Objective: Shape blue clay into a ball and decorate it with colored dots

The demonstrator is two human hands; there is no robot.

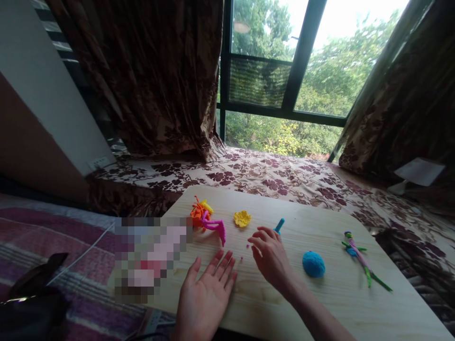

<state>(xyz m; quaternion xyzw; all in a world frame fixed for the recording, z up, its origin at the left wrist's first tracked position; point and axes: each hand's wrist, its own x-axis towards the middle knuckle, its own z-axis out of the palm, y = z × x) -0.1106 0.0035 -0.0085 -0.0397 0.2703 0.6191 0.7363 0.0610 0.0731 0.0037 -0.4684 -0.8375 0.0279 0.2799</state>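
Observation:
My left hand (208,291) lies palm up with its fingers stretched out and nothing on the palm. My right hand (269,253) hovers palm down over the light wooden table (263,296), fingers bent and apart, with nothing visible in them. Two tiny pink bits, a nearer one (241,259) and a farther one (248,246), lie between my hands. Just behind my right hand a blue stick-shaped piece (280,224) is partly hidden by the fingers. Beyond them sits a yellow crumpled piece (242,218), apparently modelling clay. Right of my right wrist rests a textured blue dome (313,264).
An orange and yellow clay shape (197,215) with a magenta piece (216,225) stands at the table's far left. A pink and green clay figure (357,253) lies at the right. Left, a blurred-out patch (154,260) covers something. Behind are a floral-covered ledge (256,173) and window.

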